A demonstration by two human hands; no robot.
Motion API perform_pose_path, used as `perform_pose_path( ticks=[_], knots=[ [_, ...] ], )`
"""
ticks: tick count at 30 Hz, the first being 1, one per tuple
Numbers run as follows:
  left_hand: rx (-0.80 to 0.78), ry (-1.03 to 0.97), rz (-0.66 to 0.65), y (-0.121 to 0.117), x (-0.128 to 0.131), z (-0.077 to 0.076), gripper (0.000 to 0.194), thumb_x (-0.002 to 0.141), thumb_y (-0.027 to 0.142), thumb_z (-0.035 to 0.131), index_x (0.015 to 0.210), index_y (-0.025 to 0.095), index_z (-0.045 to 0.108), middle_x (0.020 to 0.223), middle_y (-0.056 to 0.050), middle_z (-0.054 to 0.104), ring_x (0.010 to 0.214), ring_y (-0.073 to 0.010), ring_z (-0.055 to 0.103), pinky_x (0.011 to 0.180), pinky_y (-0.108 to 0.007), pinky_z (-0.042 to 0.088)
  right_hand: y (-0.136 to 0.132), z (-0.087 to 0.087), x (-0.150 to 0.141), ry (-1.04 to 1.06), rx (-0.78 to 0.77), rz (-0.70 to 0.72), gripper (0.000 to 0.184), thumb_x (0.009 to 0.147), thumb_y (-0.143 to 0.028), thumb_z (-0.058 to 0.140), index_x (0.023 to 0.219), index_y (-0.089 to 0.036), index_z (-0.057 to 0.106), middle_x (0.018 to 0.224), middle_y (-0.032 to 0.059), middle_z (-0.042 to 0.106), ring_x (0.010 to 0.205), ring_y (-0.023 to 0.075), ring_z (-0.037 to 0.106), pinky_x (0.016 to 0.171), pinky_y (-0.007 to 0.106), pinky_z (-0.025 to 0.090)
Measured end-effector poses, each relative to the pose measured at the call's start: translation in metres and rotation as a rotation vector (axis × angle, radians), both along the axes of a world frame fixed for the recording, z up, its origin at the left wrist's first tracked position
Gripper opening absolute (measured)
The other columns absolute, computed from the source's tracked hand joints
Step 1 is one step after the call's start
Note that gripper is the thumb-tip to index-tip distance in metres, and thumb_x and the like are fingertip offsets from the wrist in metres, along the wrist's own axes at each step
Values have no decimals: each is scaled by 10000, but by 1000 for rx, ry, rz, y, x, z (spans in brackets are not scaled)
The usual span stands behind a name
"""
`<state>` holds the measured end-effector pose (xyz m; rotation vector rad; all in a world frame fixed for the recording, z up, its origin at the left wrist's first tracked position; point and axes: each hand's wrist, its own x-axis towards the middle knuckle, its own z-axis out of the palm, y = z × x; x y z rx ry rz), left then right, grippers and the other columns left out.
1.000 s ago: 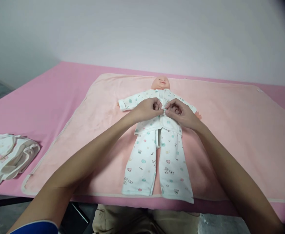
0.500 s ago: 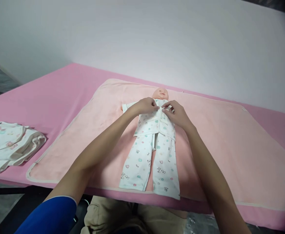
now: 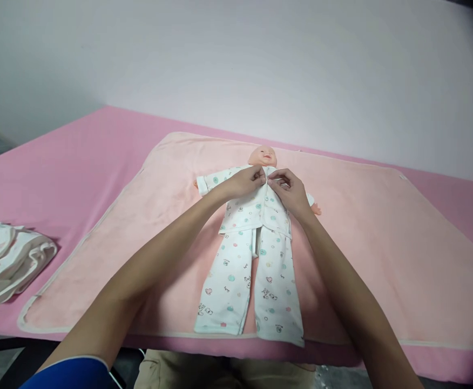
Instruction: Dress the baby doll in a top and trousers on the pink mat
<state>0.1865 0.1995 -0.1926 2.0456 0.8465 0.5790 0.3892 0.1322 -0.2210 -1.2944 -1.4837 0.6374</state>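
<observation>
A baby doll (image 3: 264,156) lies on its back, dressed in a white printed shirt (image 3: 242,216) with white printed pants (image 3: 229,281) below. My left hand (image 3: 248,181) pinches the shirt's front edge just under the doll's neck. Close beside it, my right hand (image 3: 289,189) pinches the other side of the front opening, its fingertips almost meeting the left ones. The shirt front is drawn together down the middle; any fastener is hidden between my fingers. Both doll hands stick out of the sleeves.
Under the doll a peach blanket (image 3: 366,259) with a pale border is spread over a pink-covered table (image 3: 78,156). Folded white printed baby clothes (image 3: 9,265) lie at the left edge. Behind the table rises a white wall (image 3: 236,70).
The view has shifted slightly. Both hands stay at the shirt's neckline, a little closer to the neck. The doll's hand on the right now shows beside my right wrist.
</observation>
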Motion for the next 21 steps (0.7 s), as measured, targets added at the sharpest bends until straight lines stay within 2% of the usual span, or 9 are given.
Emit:
perform_pose_path(
  ticks=[4, 7, 10, 14, 18, 21],
  knots=[
    [26, 14, 14, 0, 1, -6, 200, 1053, 398, 525, 988, 214, 569, 964, -41, 632, 829, -181, 547, 738, -315, 398, 1, -1, 3, 59, -15, 23, 343, 837, -466, 858, 1044, -230, 720, 1129, 46, 756, 823, 148, 578, 763, 313, 497],
    [27, -1, 42, 1, 1, -10, 191, 1044, 392, 546, 983, 211, 562, 937, -36, 623, 802, -175, 525, 718, -312, 381, 1, -4, 1, 81, 6, -15, 334, 808, -461, 886, 977, -224, 723, 1050, 42, 764, 854, 164, 625, 808, 330, 533],
    [-1, -32, 48, 3, 2, -12, 207, 1032, 398, 574, 954, 207, 558, 885, -18, 584, 760, -161, 483, 694, -305, 354, 1, -7, -3, 111, 46, -69, 332, 782, -457, 920, 930, -226, 732, 986, 38, 765, 859, 180, 659, 821, 345, 560],
    [-29, -71, 48, 6, 3, -14, 248, 1025, 399, 600, 891, 197, 544, 832, 0, 521, 732, -146, 435, 683, -301, 322, 0, -9, -6, 165, 54, -73, 347, 756, -456, 957, 929, -231, 757, 967, 47, 780, 874, 199, 691, 845, 366, 582],
    [-54, -69, 66, 7, 5, -13, 195, 1012, 365, 605, 918, 194, 585, 815, 4, 521, 728, -148, 440, 676, -299, 317, 3, -10, -4, 179, 31, -54, 384, 745, -475, 963, 951, -240, 739, 999, 38, 779, 827, 176, 650, 824, 358, 577],
    [-30, -46, 100, 4, 6, -11, 159, 1003, 327, 592, 931, 189, 623, 854, -13, 592, 753, -155, 489, 690, -298, 340, 4, -11, 0, 116, 27, -60, 400, 760, -489, 947, 988, -242, 731, 1094, 42, 784, 778, 155, 604, 771, 345, 560]
  ],
)
